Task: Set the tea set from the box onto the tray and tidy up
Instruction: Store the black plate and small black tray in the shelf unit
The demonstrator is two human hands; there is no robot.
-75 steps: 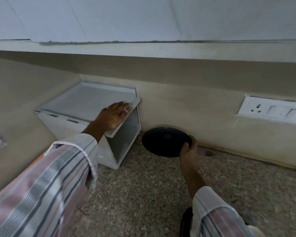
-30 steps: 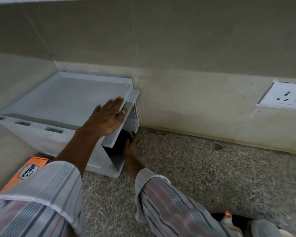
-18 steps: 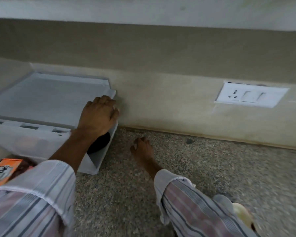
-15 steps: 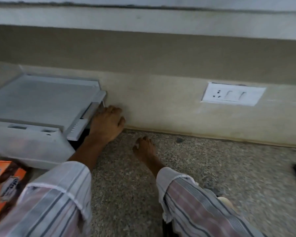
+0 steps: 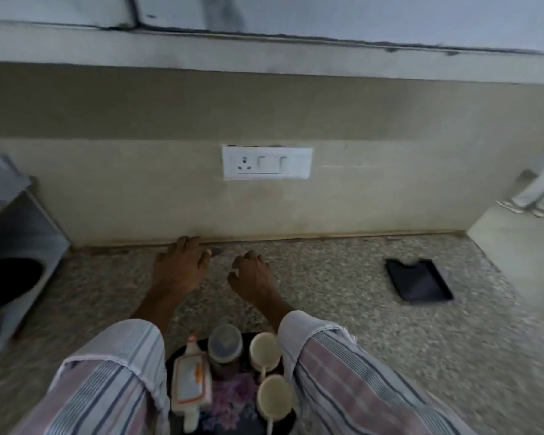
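Observation:
A dark floral tray (image 5: 233,400) sits near the bottom edge between my sleeves. On it stand two cream cups (image 5: 264,350) (image 5: 275,400), a lidded jar (image 5: 225,343) and a white squeeze bottle (image 5: 190,381) lying flat. The grey plastic box (image 5: 16,246) stands at the far left with a black plate (image 5: 4,281) inside it. My left hand (image 5: 181,265) hovers over the counter near the wall, fingers relaxed, holding nothing. My right hand (image 5: 253,277) is beside it, fingers loosely curled and empty.
The speckled stone counter (image 5: 358,324) runs to a beige wall with a white socket panel (image 5: 266,163). A small black rectangular tray (image 5: 418,279) lies at the right. A person's legs (image 5: 540,189) show at the far right, beyond the counter's end.
My left hand has left the box lid and moved right. The view has swung right, so the box is now at the left edge and the tray with the cups has come into view.

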